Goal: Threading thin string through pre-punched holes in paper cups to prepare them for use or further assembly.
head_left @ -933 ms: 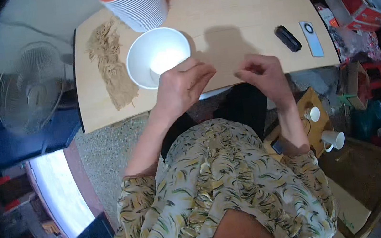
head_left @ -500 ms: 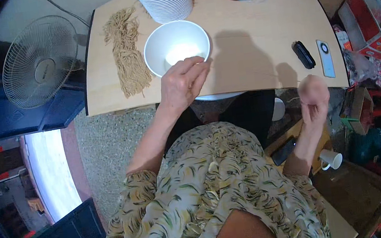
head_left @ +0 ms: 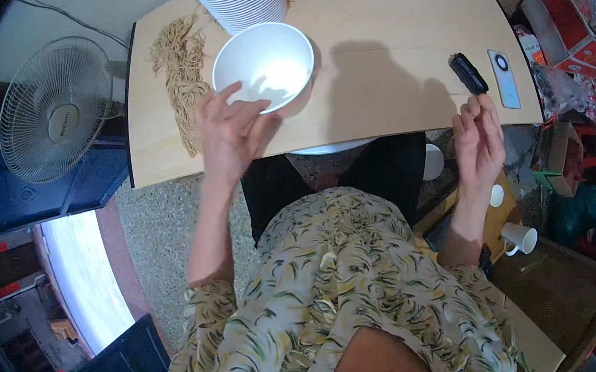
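Past the fingertips of both hands, the broad middle of the counter (head_left: 405, 29) lies bare apart from a shadow, leaving open room between them. The counter's near edge runs across between the two hands: the left hand (head_left: 231, 123) reaches over it, while the right hand (head_left: 478, 138) is right at it. Room is tighter on the left, where the white bowl (head_left: 267, 62) sits just beyond the left hand, with beige strands (head_left: 183, 88) beside it and a tall stack of tubs (head_left: 241, 1) close behind.

The left hand's fingers are spread apart at the bowl's near-left rim, gripping nothing. The right hand is palm up, fingers loosely bent; I cannot tell whether its tips pinch something small. Just ahead of them lies a black object (head_left: 468, 73), with a pale phone (head_left: 503, 76) to its right.

Compared with half a second ago, the left hand has moved from the bowl's front to its left side and opened out, and the right hand, then a blurred ball, now stretches its fingers toward the black object.
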